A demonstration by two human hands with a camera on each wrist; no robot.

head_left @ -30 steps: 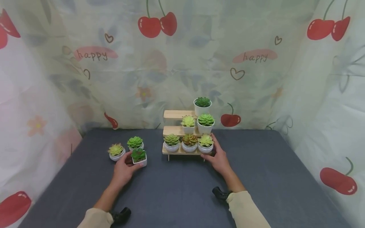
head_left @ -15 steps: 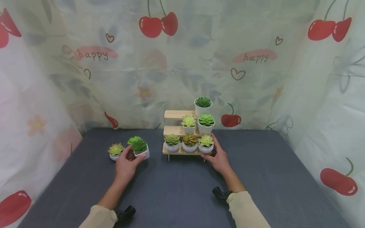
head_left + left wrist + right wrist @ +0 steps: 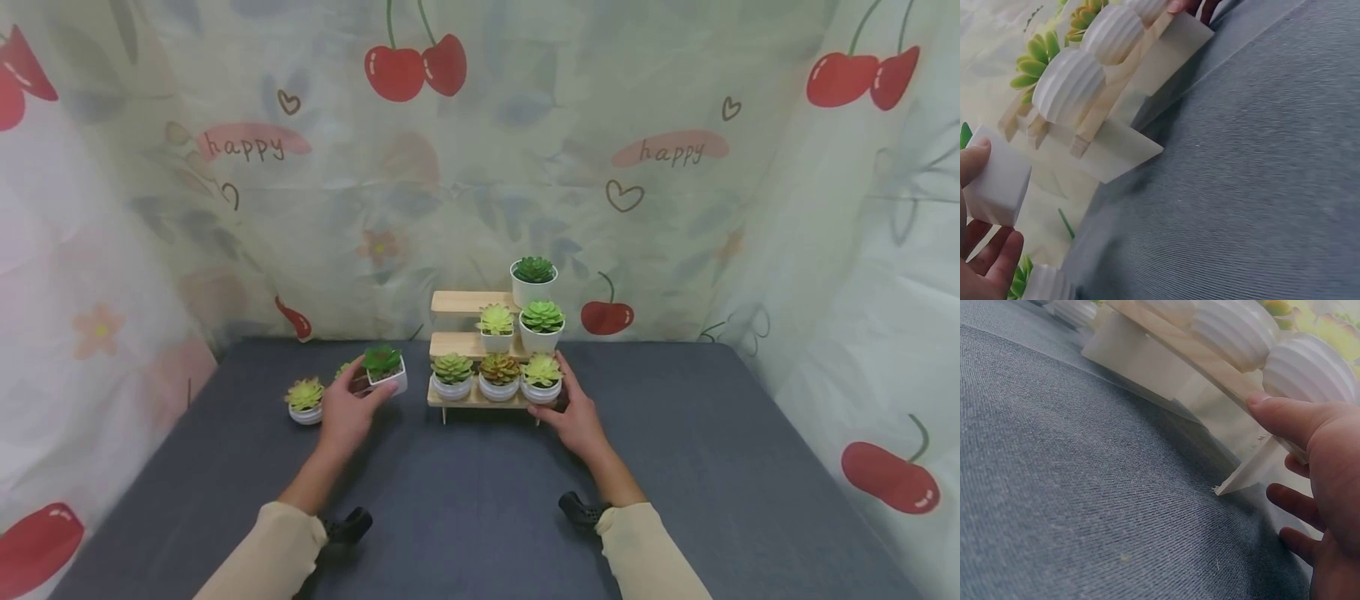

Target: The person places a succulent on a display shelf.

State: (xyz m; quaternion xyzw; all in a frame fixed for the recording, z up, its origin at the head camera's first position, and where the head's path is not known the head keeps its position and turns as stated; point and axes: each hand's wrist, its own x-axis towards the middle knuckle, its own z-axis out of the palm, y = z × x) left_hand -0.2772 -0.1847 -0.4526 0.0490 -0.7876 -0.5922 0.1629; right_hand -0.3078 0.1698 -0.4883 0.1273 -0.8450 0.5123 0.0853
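My left hand [image 3: 348, 414] pinches a square white potted succulent [image 3: 387, 379] with dark green leaves between thumb and fingers. It is held above the table, left of a three-tier wooden plant stand [image 3: 452, 342]. In the left wrist view the square pot [image 3: 999, 178] shows its white side, thumb on its upper edge and fingers below. My right hand [image 3: 579, 418] grips the right end of the stand's lowest shelf. The right wrist view shows that thumb on the front edge of the shelf [image 3: 1210, 375], other fingers behind the end. The stand carries three potted succulents below, two midway, one on top.
A yellowish succulent in a round ribbed pot [image 3: 305, 402] stands on the dark grey tablecloth [image 3: 480, 500] at left. Another green succulent [image 3: 342, 370] is mostly hidden behind my left hand. A printed curtain [image 3: 480, 167] closes off the back and sides.
My left hand has lifted the square potted succulent off the table and carried it right and away from me, toward the stand. My right hand has stayed at the stand's end.
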